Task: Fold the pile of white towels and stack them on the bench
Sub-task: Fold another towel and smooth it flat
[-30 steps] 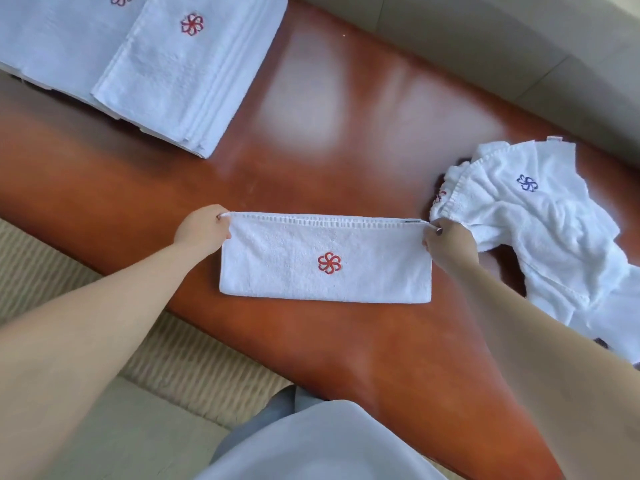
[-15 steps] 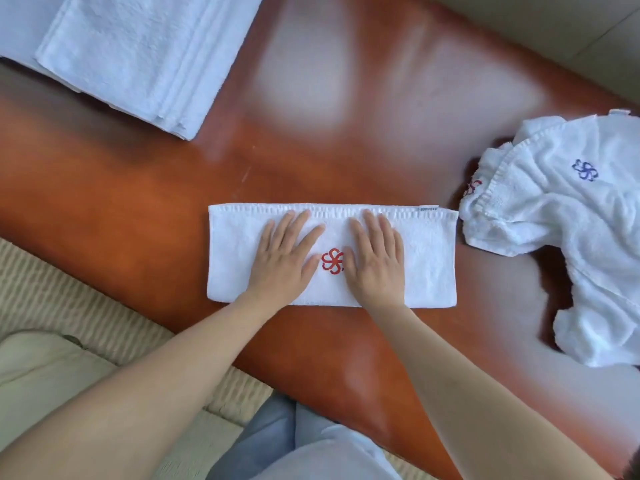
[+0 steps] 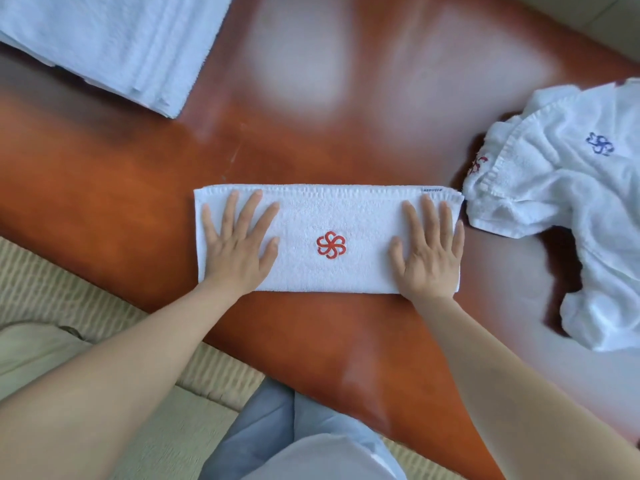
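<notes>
Your left hand (image 3: 239,251) and right hand (image 3: 427,252), fingers flat, press half-folded towel (image 3: 332,220) at frame centre on surface (image 3: 311,341). Step: smoothing. Next: fold ends together, move to stack (image 3: 114,43) upper left.

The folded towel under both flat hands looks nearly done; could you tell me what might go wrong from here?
1. The folded towel has its right end almost against the unfolded pile; the next fold could snag or drag that pile.
2. The bench looks glossy, so the towel may slide as the left hand and right hand press.
3. The finished stack lies far off to the left; the carry could loosen the folds.
</notes>
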A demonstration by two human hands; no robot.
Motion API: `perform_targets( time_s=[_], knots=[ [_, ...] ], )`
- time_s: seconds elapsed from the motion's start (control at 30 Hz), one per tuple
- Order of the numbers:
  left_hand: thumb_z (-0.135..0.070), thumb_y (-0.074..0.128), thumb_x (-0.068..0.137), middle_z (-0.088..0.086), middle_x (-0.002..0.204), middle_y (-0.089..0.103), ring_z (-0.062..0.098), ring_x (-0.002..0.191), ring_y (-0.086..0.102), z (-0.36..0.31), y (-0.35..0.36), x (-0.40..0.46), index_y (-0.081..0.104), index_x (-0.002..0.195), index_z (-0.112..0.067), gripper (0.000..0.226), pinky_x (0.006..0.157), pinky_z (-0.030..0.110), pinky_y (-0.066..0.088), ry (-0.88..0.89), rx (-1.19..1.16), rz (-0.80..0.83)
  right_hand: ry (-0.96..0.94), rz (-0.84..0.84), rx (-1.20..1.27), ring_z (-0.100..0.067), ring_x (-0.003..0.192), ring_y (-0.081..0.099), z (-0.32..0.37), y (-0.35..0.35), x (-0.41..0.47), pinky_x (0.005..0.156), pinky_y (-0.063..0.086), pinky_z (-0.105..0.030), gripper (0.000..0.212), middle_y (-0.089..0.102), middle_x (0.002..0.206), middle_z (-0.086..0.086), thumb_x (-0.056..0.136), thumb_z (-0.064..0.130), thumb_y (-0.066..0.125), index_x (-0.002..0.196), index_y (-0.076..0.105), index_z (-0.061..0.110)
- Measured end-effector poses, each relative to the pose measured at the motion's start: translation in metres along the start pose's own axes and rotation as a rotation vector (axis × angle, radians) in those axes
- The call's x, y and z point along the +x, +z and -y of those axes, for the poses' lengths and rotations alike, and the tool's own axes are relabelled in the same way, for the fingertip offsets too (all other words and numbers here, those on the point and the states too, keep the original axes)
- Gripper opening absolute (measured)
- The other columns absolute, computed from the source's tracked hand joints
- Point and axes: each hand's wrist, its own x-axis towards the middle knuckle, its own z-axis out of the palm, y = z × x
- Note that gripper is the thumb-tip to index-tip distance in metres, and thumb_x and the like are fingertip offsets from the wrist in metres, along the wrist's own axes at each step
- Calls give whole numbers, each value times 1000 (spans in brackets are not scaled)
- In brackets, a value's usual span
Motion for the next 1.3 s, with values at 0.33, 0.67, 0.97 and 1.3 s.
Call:
perform_targets(
  time_s=[0.33,0.67,0.97,1.3],
  knots=[
    [-38,37,106,5,171,-1,31,157,-3,-50,-81,27,16,162,-19,63,126,53,8,-97,-79,406,224,97,266,-28,141,43,6,-71,-11,121,26,-45,42,46,154,-2,95,26,62,136,59,21],
    [-34,53,101,5,159,36,28,147,31,-210,-103,129,35,155,-15,60,120,40,26,279,-270,319,812,133,632,-13,88,62,-31,-71,-62,73,46,-35,43,60,109,13,94,43,62,134,53,28],
    [-13,52,94,7,119,52,28,114,46,-260,-124,175,64,114,-15,23,90,39,44,355,-237,478,1031,138,1002,-13,95,65,-28,-70,-56,82,54,-34,43,64,108,6,85,24,67,127,57,23],
    [-19,62,89,-13,95,60,17,90,56,-151,-204,145,59,91,-31,13,69,34,43,357,-445,308,879,125,1146,-16,66,65,10,-123,-23,64,54,-36,11,69,80,-1,80,19,61,90,58,17]
  ],
)
